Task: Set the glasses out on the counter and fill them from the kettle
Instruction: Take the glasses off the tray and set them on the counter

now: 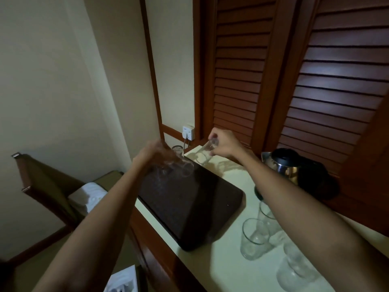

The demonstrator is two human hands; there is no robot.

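The right hand (223, 144) is pinching a tilted glass (204, 152), the left hand (152, 155) gripping a blurred glass (181, 166), probably carrying both to the surface (221, 267).

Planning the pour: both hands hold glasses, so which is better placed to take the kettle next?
Probably the right hand: the kettle stands right of its forearm, while the left hand hovers over the dark tray, farther off. The right must set its glass down first.

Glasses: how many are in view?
6 glasses: one in the left hand, one in the right hand, one beyond the tray, three on the counter by the right forearm, which may hide more.
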